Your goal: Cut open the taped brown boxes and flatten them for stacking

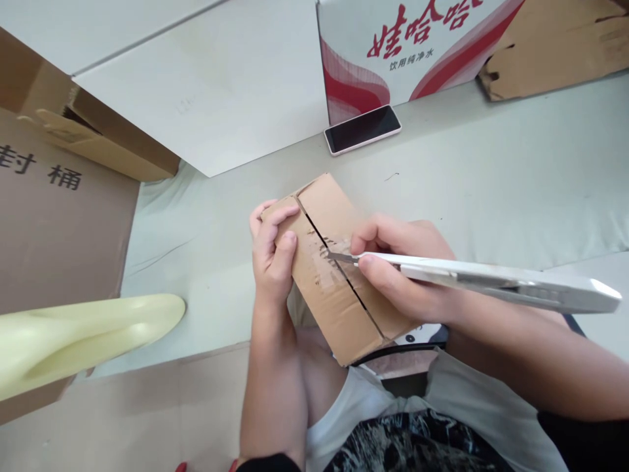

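Note:
A small brown cardboard box (pixel 327 308) is tilted in front of me, with a dark seam running along its top between two flaps. Torn tape marks show near the middle of that seam. My left hand (pixel 275 246) is closed around the box's far left corner, fingers over the edge and thumb on the top. In my right hand (pixel 403 262) is a white utility knife (pixel 491 278), its handle pointing right. The knife's blade tip touches the seam by the torn tape. The box's underside is hidden.
A phone (pixel 363 130) lies at the foot of a white and red carton (pixel 413 52). Behind stands a white panel (pixel 211 98). Brown cartons (pixel 59 216) are at the left, with another (pixel 560 46) at the back right. A pale yellow curved object (pixel 98 328) juts in from the left.

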Demonstrator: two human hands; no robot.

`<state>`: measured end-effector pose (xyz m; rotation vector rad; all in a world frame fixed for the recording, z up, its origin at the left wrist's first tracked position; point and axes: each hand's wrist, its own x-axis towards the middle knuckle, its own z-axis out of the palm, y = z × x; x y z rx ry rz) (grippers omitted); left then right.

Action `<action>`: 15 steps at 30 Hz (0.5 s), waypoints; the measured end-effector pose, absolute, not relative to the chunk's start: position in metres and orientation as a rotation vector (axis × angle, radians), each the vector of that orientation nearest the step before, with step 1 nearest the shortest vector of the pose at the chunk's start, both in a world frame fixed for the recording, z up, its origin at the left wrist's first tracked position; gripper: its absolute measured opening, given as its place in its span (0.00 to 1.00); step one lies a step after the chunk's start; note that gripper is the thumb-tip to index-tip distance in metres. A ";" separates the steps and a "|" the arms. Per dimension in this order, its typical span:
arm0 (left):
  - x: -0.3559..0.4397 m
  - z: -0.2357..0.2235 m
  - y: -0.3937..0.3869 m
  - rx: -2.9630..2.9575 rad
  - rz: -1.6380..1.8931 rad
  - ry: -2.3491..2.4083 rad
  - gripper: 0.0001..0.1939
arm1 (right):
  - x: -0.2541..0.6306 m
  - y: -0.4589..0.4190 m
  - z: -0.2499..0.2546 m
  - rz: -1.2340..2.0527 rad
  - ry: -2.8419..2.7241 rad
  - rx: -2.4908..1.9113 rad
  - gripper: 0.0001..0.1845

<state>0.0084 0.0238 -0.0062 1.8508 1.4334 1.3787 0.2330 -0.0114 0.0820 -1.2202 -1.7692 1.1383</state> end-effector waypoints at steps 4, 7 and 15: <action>0.008 -0.004 0.023 1.838 1.372 1.420 0.23 | 0.233 -0.012 0.080 1.140 -1.755 -1.186 0.03; 0.008 -0.003 0.023 1.833 1.352 1.437 0.23 | 0.233 -0.012 0.080 1.152 -1.750 -1.183 0.04; 0.010 -0.002 0.022 1.819 1.358 1.444 0.25 | 0.233 -0.011 0.079 1.122 -1.762 -1.189 0.04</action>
